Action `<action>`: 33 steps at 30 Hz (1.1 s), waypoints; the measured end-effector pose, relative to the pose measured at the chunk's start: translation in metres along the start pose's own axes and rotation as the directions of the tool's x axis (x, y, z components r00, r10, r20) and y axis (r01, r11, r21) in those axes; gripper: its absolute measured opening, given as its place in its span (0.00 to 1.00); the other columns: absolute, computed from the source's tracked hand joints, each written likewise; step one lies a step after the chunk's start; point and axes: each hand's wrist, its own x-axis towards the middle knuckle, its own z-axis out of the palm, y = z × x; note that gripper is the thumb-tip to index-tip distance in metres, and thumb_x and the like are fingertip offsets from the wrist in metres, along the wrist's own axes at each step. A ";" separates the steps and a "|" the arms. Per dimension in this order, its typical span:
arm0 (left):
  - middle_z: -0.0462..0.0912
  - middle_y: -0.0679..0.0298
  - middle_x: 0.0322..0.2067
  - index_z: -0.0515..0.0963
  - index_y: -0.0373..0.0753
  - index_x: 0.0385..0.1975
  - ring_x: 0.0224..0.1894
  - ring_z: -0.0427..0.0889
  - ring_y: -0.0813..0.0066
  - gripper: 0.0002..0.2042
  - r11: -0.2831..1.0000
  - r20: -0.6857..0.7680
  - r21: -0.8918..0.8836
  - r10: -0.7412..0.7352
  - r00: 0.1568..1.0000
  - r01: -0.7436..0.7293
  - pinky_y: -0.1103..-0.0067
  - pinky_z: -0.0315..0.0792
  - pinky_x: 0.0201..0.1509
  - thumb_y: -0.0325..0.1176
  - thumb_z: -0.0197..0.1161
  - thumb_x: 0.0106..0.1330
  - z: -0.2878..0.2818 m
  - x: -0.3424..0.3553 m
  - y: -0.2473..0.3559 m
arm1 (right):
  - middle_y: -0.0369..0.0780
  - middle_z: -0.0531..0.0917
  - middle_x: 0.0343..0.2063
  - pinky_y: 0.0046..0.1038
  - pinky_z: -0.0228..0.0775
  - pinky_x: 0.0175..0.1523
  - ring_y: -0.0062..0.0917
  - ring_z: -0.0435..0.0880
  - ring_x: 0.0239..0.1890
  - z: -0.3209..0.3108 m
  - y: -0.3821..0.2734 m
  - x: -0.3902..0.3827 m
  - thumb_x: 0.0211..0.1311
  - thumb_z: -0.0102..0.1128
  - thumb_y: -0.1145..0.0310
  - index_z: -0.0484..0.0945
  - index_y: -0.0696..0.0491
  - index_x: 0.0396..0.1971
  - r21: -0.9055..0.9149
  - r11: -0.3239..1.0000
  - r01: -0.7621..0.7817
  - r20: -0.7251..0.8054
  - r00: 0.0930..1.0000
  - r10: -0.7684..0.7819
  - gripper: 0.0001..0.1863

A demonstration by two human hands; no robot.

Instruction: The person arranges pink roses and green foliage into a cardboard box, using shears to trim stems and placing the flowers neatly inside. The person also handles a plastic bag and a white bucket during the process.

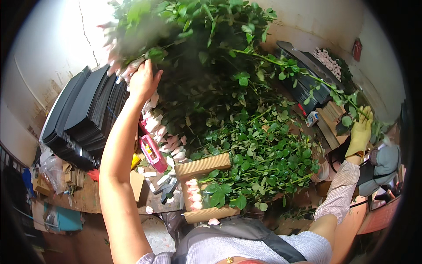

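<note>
My bare left hand [144,82] reaches up to pale pink rose heads [115,55] at the left end of a leafy pile of roses [198,31]. Its index finger and thumb are apart; the other fingers are partly hidden among the blooms. On the far right, my right hand [361,131], in a yellow glove, has its fingers closed at the end of a long green rose stem [303,70]. That stem slants up leftward into the pile. Nearer me, more cut roses [268,154] lie with leaves and stems toward the right.
Stacks of black sheets [90,112] stand at left. A pink plastic tool [154,154], a black-handled tool [167,190] and corrugated cardboard [204,165] around a few pink roses [194,193] lie before me. A dark box [303,83] and wooden blocks [329,116] sit at right.
</note>
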 end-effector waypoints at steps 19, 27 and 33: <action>0.87 0.58 0.49 0.81 0.32 0.53 0.52 0.84 0.71 0.28 0.610 0.938 -0.319 0.315 0.148 0.725 0.74 0.78 0.57 0.56 0.59 0.76 -0.042 -0.165 0.036 | 0.47 0.80 0.59 0.42 0.79 0.59 0.36 0.85 0.52 0.204 0.129 -0.025 0.75 0.56 0.63 0.77 0.59 0.60 -0.713 -0.662 0.230 0.416 0.899 -0.134 0.21; 0.87 0.49 0.49 0.76 0.35 0.55 0.51 0.87 0.53 0.25 0.874 0.705 -0.442 0.200 0.680 0.201 0.66 0.80 0.55 0.47 0.70 0.68 -0.030 -0.185 0.088 | 0.42 0.88 0.49 0.21 0.78 0.47 0.19 0.86 0.42 0.151 0.089 0.033 0.71 0.56 0.80 0.78 0.60 0.57 -0.965 -0.196 0.177 0.209 0.965 -0.159 0.17; 0.90 0.61 0.36 0.82 0.34 0.48 0.38 0.88 0.78 0.13 0.737 0.811 -0.480 0.164 0.562 0.476 0.78 0.80 0.44 0.36 0.69 0.71 -0.053 -0.185 0.105 | 0.44 0.86 0.48 0.28 0.82 0.50 0.27 0.87 0.44 0.197 0.109 0.017 0.80 0.48 0.73 0.77 0.60 0.57 -0.989 0.112 -0.096 -0.079 0.986 0.150 0.14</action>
